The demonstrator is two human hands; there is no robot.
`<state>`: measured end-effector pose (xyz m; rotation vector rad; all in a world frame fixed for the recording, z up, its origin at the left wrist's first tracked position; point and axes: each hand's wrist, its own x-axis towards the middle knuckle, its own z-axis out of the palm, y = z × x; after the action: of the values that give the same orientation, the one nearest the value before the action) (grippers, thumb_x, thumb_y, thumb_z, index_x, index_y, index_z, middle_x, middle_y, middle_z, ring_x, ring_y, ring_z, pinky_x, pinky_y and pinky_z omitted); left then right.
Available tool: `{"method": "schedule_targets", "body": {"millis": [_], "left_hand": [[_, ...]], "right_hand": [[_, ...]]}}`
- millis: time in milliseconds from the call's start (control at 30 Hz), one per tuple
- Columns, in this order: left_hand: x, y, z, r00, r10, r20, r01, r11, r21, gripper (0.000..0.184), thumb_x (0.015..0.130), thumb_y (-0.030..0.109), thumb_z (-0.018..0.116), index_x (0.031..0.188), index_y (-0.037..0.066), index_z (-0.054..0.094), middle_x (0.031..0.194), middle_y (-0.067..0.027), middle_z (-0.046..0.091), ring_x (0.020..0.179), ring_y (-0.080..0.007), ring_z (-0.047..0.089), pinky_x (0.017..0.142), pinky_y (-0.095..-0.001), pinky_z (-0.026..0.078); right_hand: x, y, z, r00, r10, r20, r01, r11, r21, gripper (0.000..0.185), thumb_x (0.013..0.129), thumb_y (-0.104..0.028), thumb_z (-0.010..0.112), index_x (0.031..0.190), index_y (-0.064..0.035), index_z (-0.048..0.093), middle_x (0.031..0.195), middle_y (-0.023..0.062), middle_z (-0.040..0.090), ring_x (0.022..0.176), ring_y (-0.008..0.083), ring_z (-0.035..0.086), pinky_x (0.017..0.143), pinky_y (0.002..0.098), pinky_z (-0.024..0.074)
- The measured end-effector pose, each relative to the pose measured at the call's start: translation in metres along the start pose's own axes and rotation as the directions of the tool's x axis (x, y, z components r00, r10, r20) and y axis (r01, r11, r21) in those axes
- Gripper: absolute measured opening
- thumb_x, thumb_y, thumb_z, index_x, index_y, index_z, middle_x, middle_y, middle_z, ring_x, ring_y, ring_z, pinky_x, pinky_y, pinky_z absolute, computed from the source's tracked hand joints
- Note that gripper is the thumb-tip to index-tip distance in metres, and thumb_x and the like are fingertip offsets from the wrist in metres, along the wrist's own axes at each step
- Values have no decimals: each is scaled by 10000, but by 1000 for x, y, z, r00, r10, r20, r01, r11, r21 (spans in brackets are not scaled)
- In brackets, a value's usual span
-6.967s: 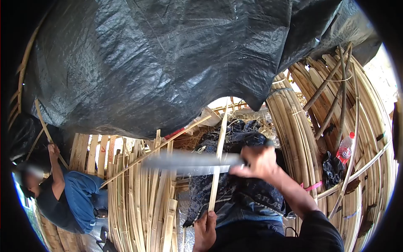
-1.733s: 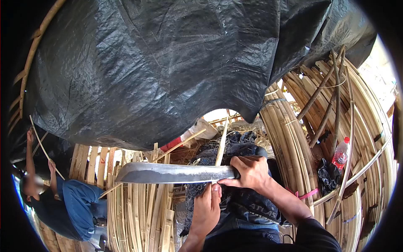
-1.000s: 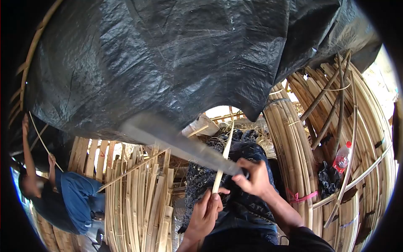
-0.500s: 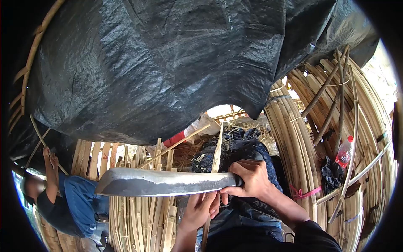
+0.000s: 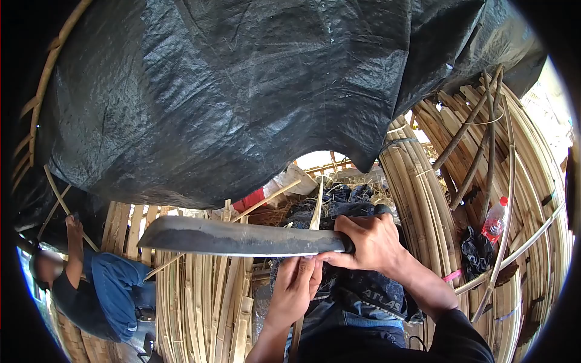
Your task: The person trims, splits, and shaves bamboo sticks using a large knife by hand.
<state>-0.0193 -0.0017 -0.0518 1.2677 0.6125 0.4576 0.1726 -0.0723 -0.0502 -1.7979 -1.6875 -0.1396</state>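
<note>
My right hand (image 5: 375, 245) is closed round the dark handle of a broad machete (image 5: 242, 238). Its long blade points left, lying crosswise over a thin bamboo strip (image 5: 317, 209). The strip's pale far end shows beyond the blade, and its near part runs down past my wrist. Just below the cutting edge, my left hand (image 5: 295, 290) is closed on the strip, fingers pinched together. My right thumb reaches toward the left fingertips. Part of the strip is hidden by the blade and my fingers. Dark cloth (image 5: 375, 284) covers my lap beneath.
Split bamboo (image 5: 206, 308) lies stacked at left, with bundled bamboo slats (image 5: 417, 199) at right. Near them are a red-labelled plastic bottle (image 5: 496, 219) and a black plastic bag (image 5: 476, 248). Black tarpaulin (image 5: 254, 103) hangs ahead. Another person (image 5: 91, 290) works at far left.
The machete and both my hands have moved slightly up in view, away from me. The blade has rolled, showing a darker face. At left, the other person's arms have shifted.
</note>
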Motion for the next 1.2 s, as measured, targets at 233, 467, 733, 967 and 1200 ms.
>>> {"method": "schedule_targets", "body": {"millis": [233,467,733,967,1200], "left_hand": [[-6,6,12,999,-49,10,50,992,-118,300,1138,299,400,944,81,469,593,58,286,447,-42,217,398,-253,166],[-34,7,-10,996,-92,-3,89,968,-234,331,1132,351,409,920,104,471,599,64,290,457,-29,225,399,-235,171],[-22,7,-15,989,-146,27,148,964,-222,326,1110,313,473,1103,3,573,627,36,380,469,-45,324,403,-223,304],[-11,13,-16,991,-115,73,129,966,-224,346,1116,282,464,1231,-28,568,731,10,455,563,-43,372,491,-217,320],[-21,-9,-8,999,43,-24,-44,999,-8,165,1111,148,452,1038,23,531,664,21,416,553,-58,369,501,-257,298]], "right_hand": [[4,34,17,956,-241,-169,226,969,-103,641,699,-708,792,765,-103,591,607,7,579,505,195,628,497,341,472],[19,131,40,877,331,-347,-388,916,-107,586,939,-600,620,752,-45,626,539,136,602,500,319,631,551,490,513],[-20,99,61,739,654,-162,-447,655,609,684,1057,-553,459,630,-25,539,539,25,527,515,129,510,495,343,391],[-19,17,27,951,305,-42,-258,863,434,529,908,-535,688,921,-7,710,568,151,599,523,339,666,544,417,524],[-13,-12,23,996,-61,-67,66,995,69,622,823,-692,722,764,-86,597,569,37,595,472,206,639,429,335,462]]}}
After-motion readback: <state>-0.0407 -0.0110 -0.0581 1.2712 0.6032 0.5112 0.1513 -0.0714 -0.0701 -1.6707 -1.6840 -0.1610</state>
